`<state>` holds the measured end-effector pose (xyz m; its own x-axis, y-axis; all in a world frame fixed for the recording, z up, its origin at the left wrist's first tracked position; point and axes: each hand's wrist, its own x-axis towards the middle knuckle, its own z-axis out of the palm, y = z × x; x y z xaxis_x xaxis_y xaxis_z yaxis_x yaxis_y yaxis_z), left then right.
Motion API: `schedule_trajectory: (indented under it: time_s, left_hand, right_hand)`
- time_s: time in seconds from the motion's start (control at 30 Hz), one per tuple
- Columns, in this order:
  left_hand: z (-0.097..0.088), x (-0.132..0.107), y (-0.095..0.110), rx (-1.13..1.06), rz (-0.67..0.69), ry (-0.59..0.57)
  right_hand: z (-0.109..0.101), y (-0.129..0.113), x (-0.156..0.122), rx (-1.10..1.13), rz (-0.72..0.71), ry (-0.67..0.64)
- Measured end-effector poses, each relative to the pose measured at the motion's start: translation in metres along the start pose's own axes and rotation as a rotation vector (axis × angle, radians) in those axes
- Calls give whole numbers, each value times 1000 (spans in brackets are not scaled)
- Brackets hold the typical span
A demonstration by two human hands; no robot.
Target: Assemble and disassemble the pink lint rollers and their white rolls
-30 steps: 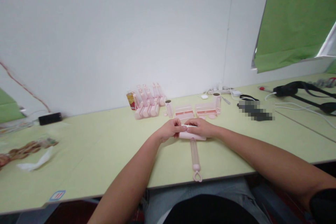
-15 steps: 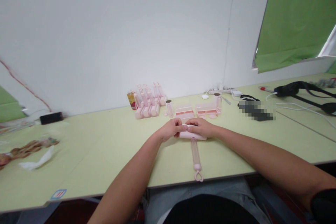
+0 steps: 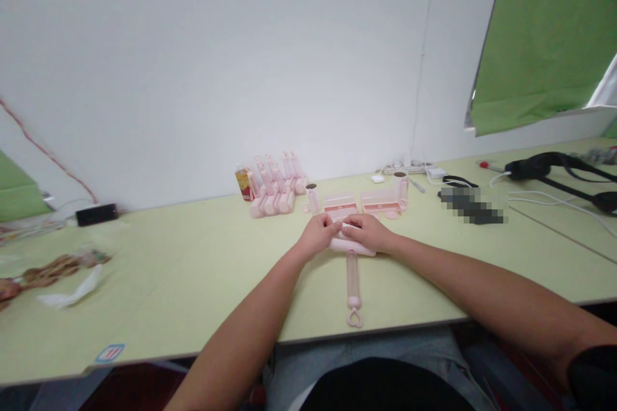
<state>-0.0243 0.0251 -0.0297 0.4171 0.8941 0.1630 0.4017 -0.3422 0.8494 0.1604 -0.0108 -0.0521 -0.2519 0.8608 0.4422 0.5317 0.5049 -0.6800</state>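
Observation:
A pale pink lint roller (image 3: pixel 354 276) lies on the table in front of me, its clear handle pointing toward me and ending in a heart-shaped loop. My left hand (image 3: pixel 318 233) is closed on the left part of its wide head. The right part of the head is in the grip of my right hand (image 3: pixel 369 232). Both thumbs meet on top, near the middle, and the fingers cover much of the head's far side. Just beyond my hands sit two pink open pieces, a left tray (image 3: pixel 340 209) and a right tray (image 3: pixel 380 207), with reddish strips inside.
Several similar pink rollers (image 3: pixel 274 196) stand in a group at the back, beside a red and yellow box (image 3: pixel 244 183). Two pink cylinders with dark tops, one left (image 3: pixel 312 198) and one right (image 3: pixel 400 187), flank the trays. Cables, a black headset-like frame (image 3: pixel 554 170) and a phone (image 3: pixel 96 214) lie farther out.
The lint roller's handle has swung a little to the left, with its loop now slightly farther from me. Both hands keep their hold on the head and have shifted only slightly.

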Motion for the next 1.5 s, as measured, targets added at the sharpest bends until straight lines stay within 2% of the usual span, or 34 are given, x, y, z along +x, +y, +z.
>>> schedule_trajectory:
  time_s: [0.17, 0.7, 1.03, 1.5]
  left_hand:
    - [-1, -2, -2, -10, 19, -48]
    - [-2, -3, -6, -21, 40, -72]
    - [-4, -3, -5, 5, 47, -40]
    - [-5, -5, -4, -117, 36, -167]
  right_hand:
    - [-1, 0, -1, -9, -7, -7]
    - [-4, -2, -4, 0, -11, 15]
    - [2, 7, -4, 79, 19, 61]
    - [3, 10, -4, 154, -4, 73]
